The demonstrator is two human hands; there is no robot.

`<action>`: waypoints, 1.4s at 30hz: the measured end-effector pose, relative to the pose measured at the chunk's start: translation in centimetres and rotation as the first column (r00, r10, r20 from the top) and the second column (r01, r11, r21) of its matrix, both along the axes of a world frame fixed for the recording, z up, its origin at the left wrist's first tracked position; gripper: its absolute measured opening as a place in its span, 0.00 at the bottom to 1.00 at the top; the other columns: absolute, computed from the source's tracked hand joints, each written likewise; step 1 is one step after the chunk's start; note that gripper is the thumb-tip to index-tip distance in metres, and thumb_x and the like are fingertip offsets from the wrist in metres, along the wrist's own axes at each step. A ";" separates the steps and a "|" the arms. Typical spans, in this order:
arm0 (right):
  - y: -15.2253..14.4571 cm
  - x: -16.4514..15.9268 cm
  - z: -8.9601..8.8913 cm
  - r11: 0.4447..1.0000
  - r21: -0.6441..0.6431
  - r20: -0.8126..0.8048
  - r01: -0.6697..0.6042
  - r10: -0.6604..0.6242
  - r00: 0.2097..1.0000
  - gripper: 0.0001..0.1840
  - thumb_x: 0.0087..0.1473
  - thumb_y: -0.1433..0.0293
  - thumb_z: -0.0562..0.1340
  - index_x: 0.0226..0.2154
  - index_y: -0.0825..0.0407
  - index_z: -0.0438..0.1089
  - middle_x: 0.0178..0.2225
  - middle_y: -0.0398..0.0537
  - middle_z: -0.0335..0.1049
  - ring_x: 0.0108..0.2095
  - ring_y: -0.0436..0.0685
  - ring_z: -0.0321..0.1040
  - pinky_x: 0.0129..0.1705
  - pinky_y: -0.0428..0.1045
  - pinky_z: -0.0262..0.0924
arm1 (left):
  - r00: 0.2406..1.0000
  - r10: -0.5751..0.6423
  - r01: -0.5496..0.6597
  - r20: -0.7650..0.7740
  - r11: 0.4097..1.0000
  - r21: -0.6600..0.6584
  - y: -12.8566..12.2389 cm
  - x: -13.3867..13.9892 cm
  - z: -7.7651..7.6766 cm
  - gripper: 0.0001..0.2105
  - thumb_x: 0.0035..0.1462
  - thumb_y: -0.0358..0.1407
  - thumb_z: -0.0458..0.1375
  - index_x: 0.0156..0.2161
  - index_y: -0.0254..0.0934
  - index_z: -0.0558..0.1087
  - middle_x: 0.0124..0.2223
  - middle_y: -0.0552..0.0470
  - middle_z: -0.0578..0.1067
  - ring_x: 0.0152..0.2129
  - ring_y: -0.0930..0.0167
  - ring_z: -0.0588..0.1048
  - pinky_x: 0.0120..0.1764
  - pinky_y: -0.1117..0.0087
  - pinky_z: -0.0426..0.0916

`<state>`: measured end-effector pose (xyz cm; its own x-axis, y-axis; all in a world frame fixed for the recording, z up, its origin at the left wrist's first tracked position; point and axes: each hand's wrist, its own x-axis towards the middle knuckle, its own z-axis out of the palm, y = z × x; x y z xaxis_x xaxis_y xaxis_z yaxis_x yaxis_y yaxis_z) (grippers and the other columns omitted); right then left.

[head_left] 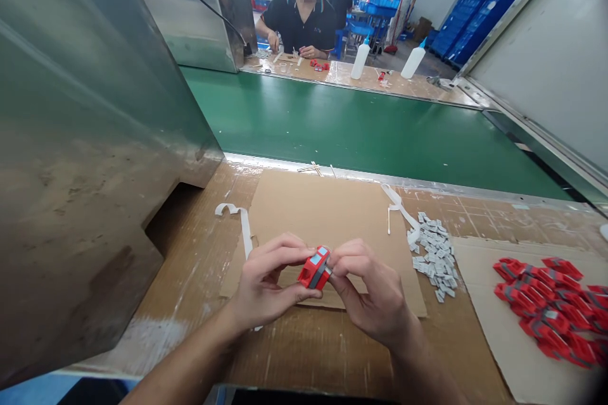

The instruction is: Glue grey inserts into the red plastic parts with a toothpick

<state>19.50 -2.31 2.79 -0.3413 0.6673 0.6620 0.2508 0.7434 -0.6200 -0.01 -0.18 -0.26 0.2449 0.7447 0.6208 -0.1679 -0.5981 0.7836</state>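
Between the thumb and fingers of my left hand (270, 278) is a small red plastic part (314, 269) with a grey band and two light-blue squares on top. It is held tilted above a cardboard sheet (327, 209). My right hand (370, 285) is closed in a pinch against the part's right side. A tiny pale bit shows at those fingertips, too small to name. To the right of my right hand lies a heap of small grey flat pieces (436, 256). Farther right, a pile of similar red parts (551, 307) rests on another cardboard sheet (479, 304).
White tape strips (246, 233) stick to the cardboard's edges, and a cotton swab (389, 220) lies near the right one. Beyond runs a green conveyor belt (332, 120). A metal housing (95, 171) blocks the left. Across the belt, a person (304, 22) sits near white bottles (360, 60).
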 end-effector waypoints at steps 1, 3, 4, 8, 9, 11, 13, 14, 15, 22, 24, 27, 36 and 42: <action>-0.1 -0.1 0.0 1.000 -0.002 -0.029 -0.003 0.003 1.000 0.16 0.56 0.87 0.59 0.42 0.53 0.62 0.37 0.49 0.71 0.38 0.54 0.68 0.39 0.51 0.68 | 1.000 0.001 -0.001 -0.006 1.000 0.016 0.0 -0.1 0.0 0.20 0.51 0.35 0.72 0.50 0.37 0.77 0.38 0.46 0.76 0.35 0.68 0.75 0.37 0.69 0.73; -0.2 -0.2 0.0 1.000 0.000 -0.068 -0.002 0.002 0.998 0.18 0.55 0.87 0.59 0.41 0.51 0.58 0.37 0.48 0.71 0.38 0.54 0.68 0.40 0.51 0.69 | 1.000 -0.002 0.003 -0.017 0.999 0.034 0.0 -0.1 0.0 0.21 0.51 0.34 0.72 0.51 0.37 0.77 0.39 0.46 0.77 0.35 0.68 0.75 0.37 0.69 0.73; -0.3 -0.2 0.0 1.000 0.005 -0.070 0.001 -0.001 0.998 0.19 0.55 0.87 0.59 0.40 0.50 0.57 0.37 0.48 0.72 0.38 0.54 0.68 0.40 0.52 0.69 | 1.000 -0.008 0.008 -0.019 0.999 0.039 -0.1 -0.1 0.0 0.21 0.51 0.34 0.72 0.51 0.37 0.76 0.39 0.46 0.77 0.35 0.68 0.75 0.38 0.69 0.73; -0.6 -0.4 0.0 1.000 0.011 -0.027 0.012 -0.012 1.000 0.17 0.56 0.88 0.57 0.37 0.50 0.57 0.36 0.48 0.70 0.37 0.53 0.67 0.39 0.51 0.69 | 1.000 -0.025 0.026 -0.010 0.999 0.027 -0.1 -0.1 0.0 0.21 0.51 0.36 0.72 0.51 0.36 0.77 0.39 0.46 0.77 0.35 0.69 0.75 0.37 0.70 0.75; -0.6 -0.4 0.0 1.000 0.007 -0.021 0.017 -0.016 1.000 0.16 0.56 0.88 0.57 0.37 0.51 0.57 0.35 0.48 0.70 0.37 0.53 0.66 0.39 0.50 0.68 | 1.000 -0.024 0.024 -0.012 1.000 0.016 -0.1 0.0 0.0 0.21 0.52 0.36 0.72 0.51 0.36 0.77 0.39 0.45 0.77 0.35 0.69 0.75 0.36 0.71 0.75; -0.7 -0.4 -0.1 1.000 -0.002 -0.019 0.020 -0.021 1.000 0.15 0.56 0.88 0.56 0.36 0.51 0.58 0.35 0.48 0.69 0.37 0.53 0.66 0.38 0.50 0.68 | 1.000 -0.025 0.025 -0.017 1.000 0.001 -0.1 0.0 0.1 0.20 0.52 0.37 0.71 0.50 0.36 0.77 0.38 0.45 0.76 0.34 0.69 0.75 0.35 0.71 0.75; -0.7 -0.4 -0.2 1.000 -0.015 -0.016 0.011 -0.011 1.000 0.15 0.56 0.88 0.56 0.37 0.52 0.58 0.35 0.49 0.69 0.37 0.53 0.66 0.38 0.50 0.67 | 0.999 -0.030 0.030 -0.012 1.000 -0.003 0.0 0.1 0.3 0.20 0.52 0.37 0.71 0.50 0.36 0.77 0.37 0.46 0.76 0.34 0.70 0.75 0.35 0.72 0.76; -0.7 -0.5 -0.2 1.000 -0.015 -0.018 0.006 -0.006 1.000 0.15 0.56 0.87 0.56 0.38 0.52 0.59 0.35 0.49 0.69 0.37 0.53 0.66 0.38 0.50 0.67 | 0.999 -0.034 0.034 -0.006 0.999 -0.004 0.0 0.1 0.3 0.20 0.52 0.37 0.71 0.50 0.36 0.77 0.37 0.46 0.76 0.34 0.70 0.75 0.35 0.71 0.76; -0.7 -0.5 -0.1 1.000 -0.010 -0.028 0.006 -0.007 1.000 0.16 0.56 0.88 0.57 0.40 0.52 0.59 0.36 0.49 0.69 0.38 0.53 0.66 0.39 0.51 0.67 | 0.999 -0.034 0.034 -0.001 0.999 -0.004 0.0 0.1 0.4 0.20 0.52 0.37 0.71 0.50 0.36 0.77 0.37 0.46 0.76 0.34 0.70 0.75 0.36 0.71 0.76; -0.8 -0.8 0.1 1.000 -0.003 -0.085 0.009 -0.009 0.996 0.18 0.55 0.89 0.58 0.40 0.52 0.58 0.36 0.47 0.69 0.37 0.51 0.66 0.41 0.50 0.68 | 0.999 -0.040 0.040 -0.012 0.999 -0.012 -0.1 -0.1 0.3 0.20 0.52 0.36 0.71 0.50 0.36 0.77 0.39 0.45 0.77 0.36 0.69 0.76 0.37 0.71 0.76; -0.9 -0.8 0.2 1.000 -0.002 -0.074 0.026 -0.026 0.997 0.17 0.55 0.88 0.58 0.38 0.52 0.58 0.35 0.46 0.68 0.36 0.51 0.66 0.39 0.49 0.68 | 0.998 -0.055 0.055 0.000 0.998 -0.038 -0.2 -0.1 0.3 0.20 0.52 0.37 0.71 0.50 0.36 0.77 0.39 0.45 0.77 0.35 0.70 0.76 0.37 0.72 0.76; -0.9 -0.9 0.1 0.999 -0.005 -0.071 0.035 -0.035 0.997 0.15 0.55 0.88 0.57 0.36 0.52 0.59 0.34 0.46 0.68 0.35 0.50 0.66 0.37 0.48 0.67 | 0.998 -0.068 0.068 0.010 0.996 -0.063 -0.1 0.0 0.4 0.19 0.52 0.37 0.71 0.49 0.36 0.77 0.38 0.46 0.77 0.34 0.71 0.76 0.35 0.73 0.75; -0.6 -0.9 -0.1 0.998 0.047 -0.145 0.035 -0.027 0.989 0.21 0.52 0.91 0.60 0.42 0.53 0.61 0.35 0.46 0.71 0.36 0.51 0.68 0.39 0.49 0.69 | 1.000 -0.028 0.029 0.014 0.999 -0.029 -0.1 0.1 0.1 0.21 0.51 0.34 0.72 0.50 0.37 0.77 0.38 0.46 0.77 0.35 0.70 0.76 0.37 0.71 0.75; -0.5 -0.9 -0.2 0.999 0.005 -0.119 0.049 -0.048 0.992 0.17 0.54 0.89 0.59 0.38 0.53 0.62 0.33 0.45 0.69 0.34 0.50 0.67 0.39 0.48 0.69 | 0.999 -0.040 0.043 0.037 0.995 -0.086 -0.2 0.2 0.1 0.20 0.50 0.35 0.73 0.49 0.37 0.77 0.38 0.45 0.76 0.34 0.69 0.76 0.35 0.72 0.76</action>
<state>18.60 -2.85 2.60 -0.2273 0.6760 0.7010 0.2119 0.7369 -0.6419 0.17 -0.37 -0.20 0.2555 0.7859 0.5632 -0.2195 -0.5201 0.8254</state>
